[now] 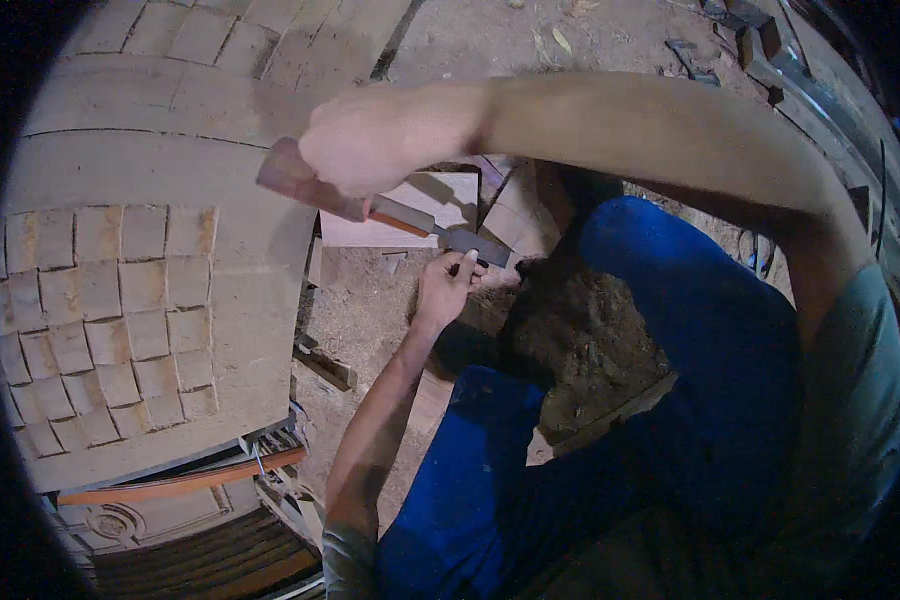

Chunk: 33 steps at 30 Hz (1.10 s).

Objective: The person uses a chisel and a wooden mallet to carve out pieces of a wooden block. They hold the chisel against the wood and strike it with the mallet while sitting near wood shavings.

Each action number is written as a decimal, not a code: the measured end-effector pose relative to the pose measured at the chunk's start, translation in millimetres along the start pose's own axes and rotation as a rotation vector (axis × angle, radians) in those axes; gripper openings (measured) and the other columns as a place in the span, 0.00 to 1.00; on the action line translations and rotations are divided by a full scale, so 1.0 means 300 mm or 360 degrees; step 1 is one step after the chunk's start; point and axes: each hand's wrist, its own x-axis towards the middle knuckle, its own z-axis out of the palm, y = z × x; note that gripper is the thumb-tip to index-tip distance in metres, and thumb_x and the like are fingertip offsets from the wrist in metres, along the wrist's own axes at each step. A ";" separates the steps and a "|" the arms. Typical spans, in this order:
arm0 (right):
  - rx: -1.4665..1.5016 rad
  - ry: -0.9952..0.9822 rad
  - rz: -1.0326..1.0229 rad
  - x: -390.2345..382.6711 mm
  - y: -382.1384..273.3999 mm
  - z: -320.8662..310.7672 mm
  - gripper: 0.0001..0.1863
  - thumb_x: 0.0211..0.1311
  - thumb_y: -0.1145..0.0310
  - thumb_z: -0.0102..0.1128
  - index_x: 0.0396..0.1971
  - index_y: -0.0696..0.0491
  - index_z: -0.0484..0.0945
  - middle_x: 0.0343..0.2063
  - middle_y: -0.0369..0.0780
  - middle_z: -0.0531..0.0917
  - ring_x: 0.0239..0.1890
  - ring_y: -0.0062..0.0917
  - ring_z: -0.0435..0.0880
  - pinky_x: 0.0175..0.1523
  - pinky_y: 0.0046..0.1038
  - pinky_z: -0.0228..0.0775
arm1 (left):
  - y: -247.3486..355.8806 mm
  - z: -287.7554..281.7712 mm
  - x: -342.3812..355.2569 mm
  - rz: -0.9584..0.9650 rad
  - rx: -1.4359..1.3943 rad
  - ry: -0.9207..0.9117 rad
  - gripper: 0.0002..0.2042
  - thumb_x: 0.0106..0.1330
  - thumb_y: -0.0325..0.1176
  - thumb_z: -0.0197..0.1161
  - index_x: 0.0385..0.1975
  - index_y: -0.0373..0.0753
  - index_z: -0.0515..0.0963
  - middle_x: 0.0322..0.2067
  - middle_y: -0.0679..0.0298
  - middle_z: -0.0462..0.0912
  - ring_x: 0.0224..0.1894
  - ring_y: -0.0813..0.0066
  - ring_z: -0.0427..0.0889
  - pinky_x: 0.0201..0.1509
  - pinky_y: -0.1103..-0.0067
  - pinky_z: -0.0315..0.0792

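My right hand (370, 140) reaches across from the right, its fingers wrapped round the thick reddish-brown handle of what looks like a chisel (475, 246). Handle and hand are slightly smeared by motion. A narrower shank leads from the handle to a flat dark grey blade, which slants down to the right. My left hand (448, 288) pinches the blade near its far end, thumb on top; the other fingers are partly hidden underneath. Behind the tool, a pale rectangular board (355, 232) lies low near the ground, partly covered by my right hand and the shank.
A large wooden panel (255, 330) with raised carved squares fills the left side. Below it lie an orange-edged carved piece (175, 482) and dark slats (210, 560). A rough brown lump (590, 340) sits between my blue-trousered legs. Metal or timber lengths (815, 85) lie at upper right.
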 end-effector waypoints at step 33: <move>0.0517 0.0127 0.0501 -0.126 -0.033 -0.037 0.20 0.66 0.61 0.48 0.26 0.63 0.79 0.21 0.54 0.80 0.30 0.47 0.82 0.38 0.41 0.74 | 0.272 -0.214 -0.143 0.0335 0.0183 0.0839 0.30 0.57 0.26 0.64 0.60 0.33 0.60 0.53 0.54 0.71 0.55 0.68 0.71 0.57 0.73 0.68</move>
